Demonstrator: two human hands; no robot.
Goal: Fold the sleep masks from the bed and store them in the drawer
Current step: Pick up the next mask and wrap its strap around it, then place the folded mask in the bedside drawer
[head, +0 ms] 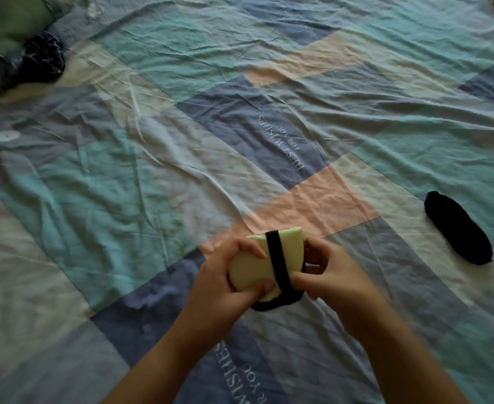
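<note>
A pale yellow sleep mask (250, 268), folded in half, is held just above the bed sheet near the bottom middle. Its black elastic strap (278, 263) runs across the fold and loops out below. My left hand (225, 275) grips the mask's left side, thumb on top. My right hand (327, 272) pinches the strap at the mask's right edge. A second, black sleep mask (457, 228) lies flat on the sheet to the right, apart from both hands. No drawer is in view.
The patchwork bed sheet (181, 158) in blue, teal, white and peach is wrinkled and fills the view. A green pillow (10, 21) and a dark bundle of fabric (43, 58) lie at the far left corner.
</note>
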